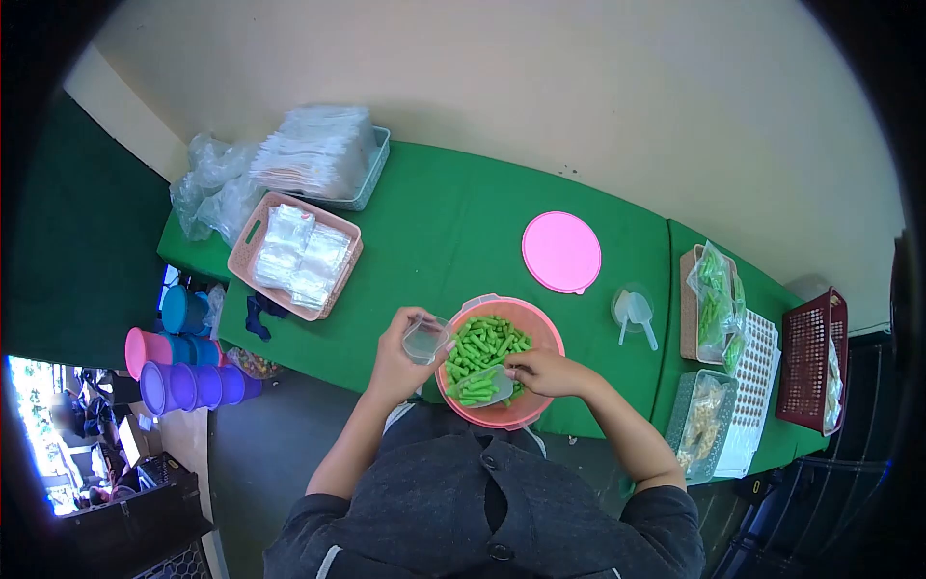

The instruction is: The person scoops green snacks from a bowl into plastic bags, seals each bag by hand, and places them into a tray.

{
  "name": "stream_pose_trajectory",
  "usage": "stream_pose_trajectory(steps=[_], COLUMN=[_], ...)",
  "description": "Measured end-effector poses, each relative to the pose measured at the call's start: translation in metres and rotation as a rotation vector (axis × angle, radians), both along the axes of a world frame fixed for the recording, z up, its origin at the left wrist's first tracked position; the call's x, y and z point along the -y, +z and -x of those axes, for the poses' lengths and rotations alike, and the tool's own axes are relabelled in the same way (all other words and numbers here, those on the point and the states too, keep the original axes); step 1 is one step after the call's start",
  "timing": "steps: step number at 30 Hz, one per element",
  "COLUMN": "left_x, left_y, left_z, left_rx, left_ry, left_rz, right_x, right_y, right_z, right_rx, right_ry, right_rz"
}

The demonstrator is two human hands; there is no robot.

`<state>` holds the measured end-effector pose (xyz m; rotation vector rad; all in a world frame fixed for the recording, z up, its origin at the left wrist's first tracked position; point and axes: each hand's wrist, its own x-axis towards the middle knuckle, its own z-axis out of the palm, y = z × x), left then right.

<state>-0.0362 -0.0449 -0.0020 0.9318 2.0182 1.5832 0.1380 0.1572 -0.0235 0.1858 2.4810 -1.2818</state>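
Observation:
A pink tub (551,333) full of cut green beans (487,340) stands at the table's front edge, right before my body. My left hand (397,349) grips a small clear plastic cup (425,340) at the tub's left rim. Inside the tub, my right hand (540,372) holds a clear scoop (493,388) by its handle, with bean pieces lying in the scoop. A round pink lid (561,252) lies flat on the green tablecloth behind the tub.
To the right sits a clear bowl (632,307) with white scoops. Farther right are baskets (689,307) of bagged beans, a sticker sheet (755,386) and a dark red basket (804,362). At left, a pink basket (354,253) holds plastic bags; purple tubs (183,387) stand below.

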Motion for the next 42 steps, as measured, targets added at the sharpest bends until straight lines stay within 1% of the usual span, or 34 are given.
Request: stream_pose_trajectory(steps=[1, 3, 4, 6, 7, 8, 9, 10, 11, 12, 14, 16, 17, 19, 20, 22, 23, 25, 26, 28, 30, 32, 34, 35, 36, 37, 38, 39, 41, 42], left_x=[0.0, 0.002, 0.003, 0.003, 0.002, 0.001, 0.0, -0.002, -0.006, -0.009, -0.014, -0.018, -0.02, -0.022, -0.022, -0.023, -0.023, -0.023, -0.022, -0.021, -0.021, -0.019, -0.016, -0.015, -0.014, -0.014, -0.015, -0.015, -0.018, -0.021], left_y=[0.001, 0.001, 0.001, 0.002, 0.002, 0.001, 0.001, 0.002, 0.004, 0.006, 0.006, 0.007, 0.009, 0.009, 0.008, 0.008, 0.008, 0.009, 0.009, 0.009, 0.01, 0.008, 0.005, 0.003, 0.001, 0.0, -0.002, -0.004, -0.02, -0.029], left_z=[0.002, 0.008, 0.012, 0.018, 0.017, 0.014, 0.011, 0.007, 0.001, -0.005, -0.013, -0.019, -0.021, -0.025, -0.026, -0.029, -0.03, -0.033, -0.035, -0.035, -0.034, -0.03, -0.024, -0.02, -0.015, -0.01, -0.005, -0.003, -0.002, -0.001], left_rx=[-0.005, -0.102, -0.104, -0.266, -0.266, -0.356, -0.445, -0.447, -0.505, -0.562, -0.55, -0.538, -0.578, -0.621, -0.631, -0.639, -0.621, -0.602, -0.597, -0.592, -0.544, -0.566, -0.587, -0.542, -0.497, -0.496, -0.416, -0.336, -0.291, -0.246], left_ry=[-0.002, -0.041, -0.046, -0.179, -0.182, -0.222, -0.261, -0.262, -0.291, -0.321, -0.325, -0.328, -0.331, -0.334, -0.322, -0.31, -0.29, -0.271, -0.265, -0.257, -0.236, -0.189, -0.139, -0.078, -0.019, -0.015, -0.008, -0.001, 0.007, 0.009], left_rz=[-0.002, 0.095, 0.094, 0.227, 0.225, 0.232, 0.239, 0.236, 0.229, 0.222, 0.204, 0.187, 0.206, 0.223, 0.219, 0.216, 0.185, 0.154, 0.118, 0.083, 0.013, 0.007, 0.0, 0.017, 0.034, 0.034, 0.081, 0.128, 0.156, 0.184], right_x=[-0.001, -0.009, -0.013, -0.021, -0.023, -0.023, -0.022, -0.022, -0.02, -0.017, -0.012, -0.008, -0.002, 0.012, 0.016, 0.022, 0.024, 0.028, 0.031, 0.036, 0.034, 0.033, 0.032, 0.028, 0.021, 0.015, 0.014, 0.013, 0.01, 0.009], right_y=[0.005, 0.016, 0.023, 0.049, 0.063, 0.072, 0.08, 0.087, 0.094, 0.1, 0.105, 0.108, 0.112, 0.125, 0.133, 0.144, 0.143, 0.141, 0.137, 0.128, 0.126, 0.127, 0.132, 0.128, 0.119, 0.107, 0.093, 0.074, 0.036, 0.021], right_z=[0.001, -0.001, -0.003, -0.006, -0.008, -0.009, -0.011, -0.012, -0.013, -0.013, -0.013, -0.014, -0.013, -0.012, -0.012, -0.013, -0.014, -0.016, -0.015, -0.01, -0.012, -0.017, -0.022, -0.02, -0.017, -0.013, -0.007, -0.003, 0.005, 0.008], right_rx=[0.001, -0.058, -0.11, -0.088, -0.065, -0.066, -0.118, -0.172, -0.173, -0.216, -0.261, -0.248, -0.25, -0.282, -0.284, -0.368, -0.368, -0.511, -0.511, -0.686, -0.74, -0.79, -0.731, -0.729, -0.667, -0.605, -0.543, -0.542, -0.414, -0.416], right_ry=[-0.059, -0.07, -0.078, -0.119, -0.155, -0.158, -0.198, -0.239, -0.243, -0.262, -0.285, -0.247, -0.25, -0.417, -0.417, -0.464, -0.464, -0.444, -0.445, -0.457, -0.476, -0.494, -0.799, -0.795, -0.792, -0.788, -0.77, -0.765, -0.727, -0.721], right_rz=[0.08, 0.056, 0.034, 0.029, 0.024, 0.021, 0.017, 0.013, 0.011, -0.025, -0.064, -0.275, -0.277, -0.161, -0.162, 0.021, 0.02, 0.278, 0.277, 0.271, 0.263, 0.257, 0.586, 0.586, 0.503, 0.421, 0.357, 0.356, 0.199, 0.198])
